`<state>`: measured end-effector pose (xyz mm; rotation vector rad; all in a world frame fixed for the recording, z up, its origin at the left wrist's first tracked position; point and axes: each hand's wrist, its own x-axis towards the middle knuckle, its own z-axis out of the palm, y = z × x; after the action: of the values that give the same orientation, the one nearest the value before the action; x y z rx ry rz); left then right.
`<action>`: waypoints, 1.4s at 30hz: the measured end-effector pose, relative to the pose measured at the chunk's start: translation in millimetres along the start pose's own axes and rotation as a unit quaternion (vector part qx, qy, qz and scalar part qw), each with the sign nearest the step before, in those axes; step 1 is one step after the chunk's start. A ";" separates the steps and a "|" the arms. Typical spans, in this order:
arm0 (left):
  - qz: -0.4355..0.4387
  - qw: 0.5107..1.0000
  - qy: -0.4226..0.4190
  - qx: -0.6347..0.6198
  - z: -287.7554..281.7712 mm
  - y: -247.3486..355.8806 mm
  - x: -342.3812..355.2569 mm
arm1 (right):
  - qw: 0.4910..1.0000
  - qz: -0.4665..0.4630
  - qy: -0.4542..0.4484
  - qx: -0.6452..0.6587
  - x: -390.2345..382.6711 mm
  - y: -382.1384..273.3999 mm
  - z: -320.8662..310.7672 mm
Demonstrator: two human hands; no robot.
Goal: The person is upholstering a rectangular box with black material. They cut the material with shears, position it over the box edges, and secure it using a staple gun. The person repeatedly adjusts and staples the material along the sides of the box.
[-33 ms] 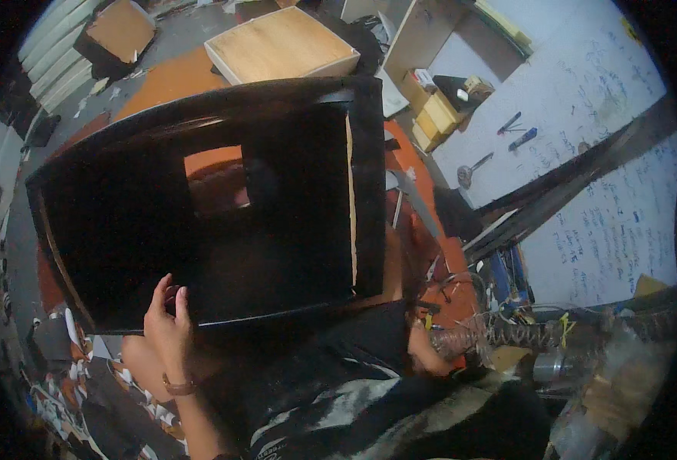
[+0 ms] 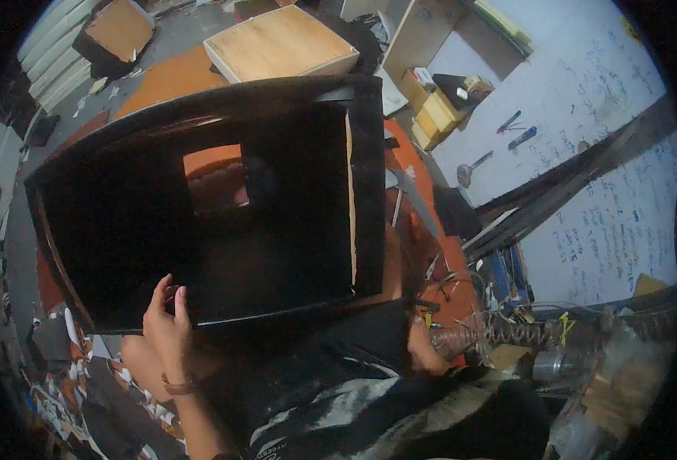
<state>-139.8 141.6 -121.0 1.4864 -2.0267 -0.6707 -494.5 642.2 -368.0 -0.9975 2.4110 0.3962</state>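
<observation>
A large black panel or shallow box (image 2: 284, 192) with a curved far edge, a square opening and a pale strip along its right side lies over my lap. My left hand (image 2: 168, 310) is at its near edge, thumb and forefinger apart and pointing up against the black surface; the gap between them is in shadow. Lower right, my right hand (image 2: 423, 341) hangs beside the panel, near a clear coiled hose (image 2: 518, 330), its fingers mostly hidden. An orange object (image 2: 449, 276) with tools on it shows beyond the panel's right side.
A wooden box (image 2: 281, 42) and a brown block (image 2: 120, 31) are at the back. Yellow blocks (image 2: 434, 123) sit by a white board (image 2: 553, 176) with handwriting, pens (image 2: 521, 138) and a dark bar across it. Scraps (image 2: 77, 368) litter the lower left.
</observation>
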 end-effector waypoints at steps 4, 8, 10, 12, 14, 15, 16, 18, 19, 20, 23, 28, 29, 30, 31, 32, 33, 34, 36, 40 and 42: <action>-0.030 0.999 -0.024 0.038 -12.6 -0.7 -5.2 | 0.988 0.105 -0.009 0.113 45.0 -12.9 -0.8; 0.046 0.996 -0.033 0.071 5.1 -8.3 5.6 | 0.987 0.142 0.025 0.074 85.0 39.4 65.1; 0.067 0.995 -0.032 0.068 11.3 -9.6 7.4 | 0.989 0.136 0.046 0.020 96.2 78.1 86.6; 0.066 0.994 -0.035 0.077 13.2 0.2 5.9 | 0.995 0.089 -0.040 -0.011 93.6 49.8 72.8; 0.042 0.997 -0.046 0.040 9.3 4.2 3.0 | 0.991 0.043 -0.115 -0.048 92.9 28.8 28.5; 0.014 0.999 -0.044 0.003 -0.1 5.4 -4.9 | 0.988 0.015 -0.139 -0.063 102.5 10.5 -8.6; 0.011 0.997 -0.063 -0.050 6.6 20.2 -4.2 | 0.986 0.035 -0.160 -0.039 97.7 14.4 -20.6; -0.001 0.981 -0.149 -0.128 17.3 60.1 -3.1 | 0.976 0.075 -0.203 0.016 92.0 24.2 -27.0; 0.036 0.971 -0.188 -0.141 24.0 71.8 -2.8 | 0.979 0.060 -0.194 0.015 90.1 18.5 -36.2; 0.066 0.961 -0.222 -0.148 26.6 79.5 -4.7 | 0.981 0.036 -0.188 0.009 87.8 4.9 -49.0; 0.112 0.907 -0.360 -0.188 38.8 131.2 -7.4 | 0.982 0.065 -0.086 0.152 89.1 3.6 -60.7; 0.155 0.879 -0.409 -0.190 76.2 166.2 -21.3 | 0.890 0.174 0.149 0.394 116.9 34.5 -38.9; 0.162 0.880 -0.406 -0.187 83.3 172.0 -24.0 | 0.884 0.199 0.175 0.384 122.2 41.8 -31.5; 0.145 0.876 -0.428 -0.168 86.4 179.9 -25.4 | 0.878 0.223 0.202 0.372 127.2 49.9 -25.5; 0.128 0.871 -0.450 -0.150 89.0 188.7 -24.5 | 0.882 0.242 0.215 0.344 131.6 58.7 -17.5; 0.108 0.866 -0.470 -0.131 90.2 192.4 -23.5 | 0.886 0.257 0.226 0.313 134.5 64.1 -12.9; 0.117 0.871 -0.457 -0.137 95.1 190.7 -24.2 | 0.889 0.273 0.238 0.281 136.4 69.7 -8.6; 0.112 0.888 -0.429 -0.125 97.3 180.3 -26.2 | 0.894 0.282 0.194 0.289 149.6 43.6 -25.7; 0.102 0.909 -0.387 -0.112 93.3 166.6 -28.4 | 0.903 0.299 0.099 0.294 153.4 -9.9 -86.4; 0.176 0.888 -0.392 -0.162 99.6 174.9 -20.9 | 0.889 0.356 0.193 0.215 174.1 33.0 -24.2; 0.196 0.874 -0.406 -0.179 106.9 177.0 -18.7 | 0.837 0.370 0.219 0.338 168.6 72.1 1.0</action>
<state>-330.0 215.8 -83.8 0.5550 -2.4841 -1.5693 -648.7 595.3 -455.5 0.2194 2.9231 -0.4936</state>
